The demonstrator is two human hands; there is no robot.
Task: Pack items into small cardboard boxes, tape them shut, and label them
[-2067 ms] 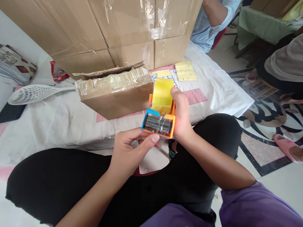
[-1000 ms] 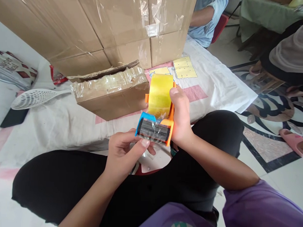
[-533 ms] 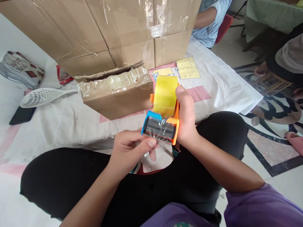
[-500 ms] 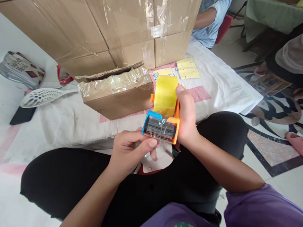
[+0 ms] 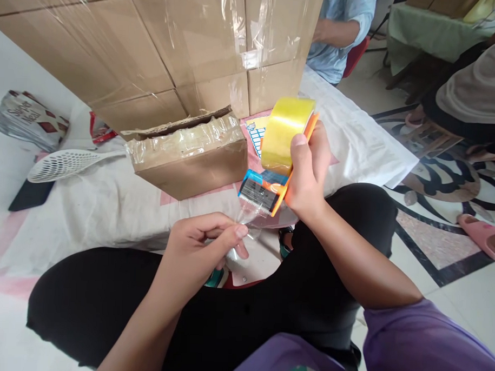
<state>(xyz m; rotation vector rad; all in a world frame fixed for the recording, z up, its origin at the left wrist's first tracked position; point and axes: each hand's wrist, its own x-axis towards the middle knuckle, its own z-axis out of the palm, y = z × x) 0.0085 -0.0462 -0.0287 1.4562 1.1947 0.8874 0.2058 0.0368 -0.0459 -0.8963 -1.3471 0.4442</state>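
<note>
My right hand (image 5: 311, 169) grips an orange and blue tape dispenser (image 5: 267, 192) loaded with a roll of yellowish clear packing tape (image 5: 285, 132). From the dispenser's toothed edge a strip of clear tape (image 5: 250, 213) runs down to my left hand (image 5: 207, 246), which pinches its free end between thumb and fingers. Both hands are above my lap. Just left of the dispenser, a small cardboard box (image 5: 191, 170) stands on the cloth, its top edge covered with shiny tape.
A tall stack of taped cardboard boxes (image 5: 204, 43) rises behind. At left lie a white slotted skimmer (image 5: 69, 166), a dark flat object (image 5: 30, 194) and a silver packet (image 5: 28, 118). A person in a blue sleeve (image 5: 361, 16) sits beyond; another person (image 5: 474, 90) is at right.
The dispenser has moved up and away from my left hand and turned, so a length of tape now stretches between them. The view has shifted slightly.
</note>
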